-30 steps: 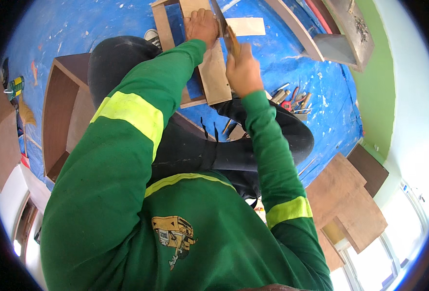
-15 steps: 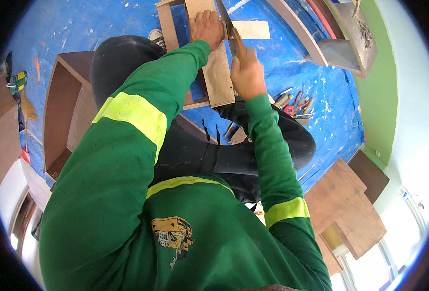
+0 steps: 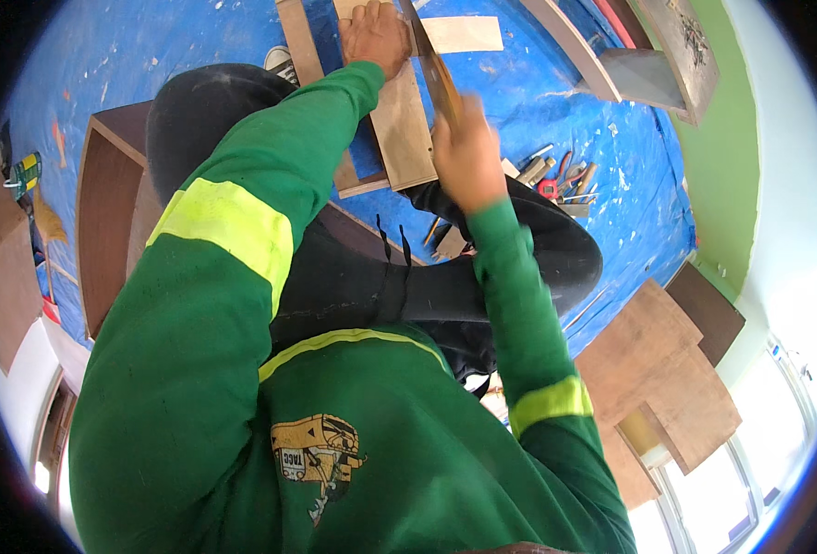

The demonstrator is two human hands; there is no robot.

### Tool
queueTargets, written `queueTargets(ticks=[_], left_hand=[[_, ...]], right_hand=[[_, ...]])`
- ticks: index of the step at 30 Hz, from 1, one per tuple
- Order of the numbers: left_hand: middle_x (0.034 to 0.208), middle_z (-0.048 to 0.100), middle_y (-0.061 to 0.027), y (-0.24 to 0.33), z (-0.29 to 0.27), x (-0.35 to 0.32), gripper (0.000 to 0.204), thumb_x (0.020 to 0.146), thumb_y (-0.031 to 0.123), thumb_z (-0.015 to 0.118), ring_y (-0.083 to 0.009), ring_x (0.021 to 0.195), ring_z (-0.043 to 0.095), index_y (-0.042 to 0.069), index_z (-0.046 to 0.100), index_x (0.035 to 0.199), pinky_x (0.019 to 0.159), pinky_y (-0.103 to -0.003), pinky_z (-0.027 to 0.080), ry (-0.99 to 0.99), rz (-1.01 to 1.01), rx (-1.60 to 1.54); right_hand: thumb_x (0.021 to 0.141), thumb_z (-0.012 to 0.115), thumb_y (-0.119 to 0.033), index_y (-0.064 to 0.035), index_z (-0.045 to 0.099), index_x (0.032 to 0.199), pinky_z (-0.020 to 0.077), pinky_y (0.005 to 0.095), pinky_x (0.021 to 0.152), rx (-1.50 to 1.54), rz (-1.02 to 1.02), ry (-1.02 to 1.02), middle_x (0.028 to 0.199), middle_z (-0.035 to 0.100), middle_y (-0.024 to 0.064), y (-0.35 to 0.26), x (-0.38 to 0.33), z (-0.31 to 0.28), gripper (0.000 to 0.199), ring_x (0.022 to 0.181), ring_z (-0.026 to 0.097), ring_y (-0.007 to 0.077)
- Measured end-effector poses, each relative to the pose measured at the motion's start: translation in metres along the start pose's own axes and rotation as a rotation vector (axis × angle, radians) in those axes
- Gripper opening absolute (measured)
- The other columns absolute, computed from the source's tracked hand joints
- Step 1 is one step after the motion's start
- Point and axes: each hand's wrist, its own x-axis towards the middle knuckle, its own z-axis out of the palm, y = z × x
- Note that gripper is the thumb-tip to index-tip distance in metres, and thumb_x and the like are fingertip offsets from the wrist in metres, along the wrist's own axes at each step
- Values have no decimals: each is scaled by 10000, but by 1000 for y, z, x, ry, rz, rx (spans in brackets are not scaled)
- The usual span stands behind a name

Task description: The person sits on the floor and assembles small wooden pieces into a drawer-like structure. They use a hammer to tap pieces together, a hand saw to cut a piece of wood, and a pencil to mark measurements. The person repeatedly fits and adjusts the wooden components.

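My right hand (image 3: 468,155) is closed around the wooden handle of a handsaw (image 3: 443,88). The saw's narrow blade points away from me and lies across a thin pale wooden strip (image 3: 464,34). At the far top, my left hand (image 3: 374,39) bears down with bent fingers, holding the strip against a wooden frame (image 3: 403,138); its palm hides what lies beneath. The frame rests between my legs, and its near end is beside my right wrist. Both sleeves are green with yellow bands.
A blue tarp (image 3: 625,198) covers the floor. Pliers, a red tape measure (image 3: 547,189) and other hand tools lie right of my knee. A brown cabinet box (image 3: 108,198) stands at left, wooden panels (image 3: 648,342) at lower right, a shelf unit (image 3: 644,78) at upper right.
My right hand and the saw have shifted slightly toward me along the strip. My left hand stays on the strip. The whole view has swung a little, moving things left.
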Motion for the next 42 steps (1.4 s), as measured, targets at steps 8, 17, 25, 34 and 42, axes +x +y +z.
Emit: queueTargets(ticks=[8, 17, 25, 34, 42], left_hand=[[1136, 654, -136, -1, -4, 1, 265, 1071, 304, 526, -355, 1141, 604, 88, 673, 1121, 949, -556, 436, -1, -32, -6], [1142, 658, -131, 1, 2, 1, 259, 1069, 298, 535, -358, 1144, 607, 82, 670, 1111, 957, -561, 436, 18, 3, 19], [1158, 667, -126, 1, 0, -5, 253, 1062, 301, 545, -360, 1126, 614, 83, 669, 1094, 944, -565, 441, 64, 16, -22], [1225, 676, -129, 2, -7, -1, 290, 1079, 314, 527, -366, 1200, 612, 78, 682, 1150, 1009, -575, 456, -34, -26, 27], [1243, 671, -149, -2, -4, 3, 329, 1085, 320, 512, -382, 1222, 589, 63, 694, 1178, 1026, -595, 430, -23, 21, 32]], right_hand=[[996, 649, -73, -11, 470, 1199, 523, 673, 712, 34, 38, -49, 884, 683, 365, -14, -31, -22, 277, 867, 674, 584], [992, 642, -86, 0, 498, 1263, 510, 678, 759, 35, -41, 45, 889, 681, 378, -1, -5, -1, 319, 881, 667, 596], [1006, 667, -90, -12, 519, 1288, 551, 614, 717, 129, 33, 26, 927, 712, 358, 4, -41, -15, 328, 889, 698, 569], [1009, 695, -133, 3, 581, 1288, 560, 552, 739, 148, 111, 101, 926, 717, 323, -5, -54, -42, 331, 893, 720, 523], [1030, 739, -287, -21, 653, 1271, 554, 457, 721, -133, -108, 47, 913, 717, 257, 56, 1, -146, 369, 785, 714, 392]])
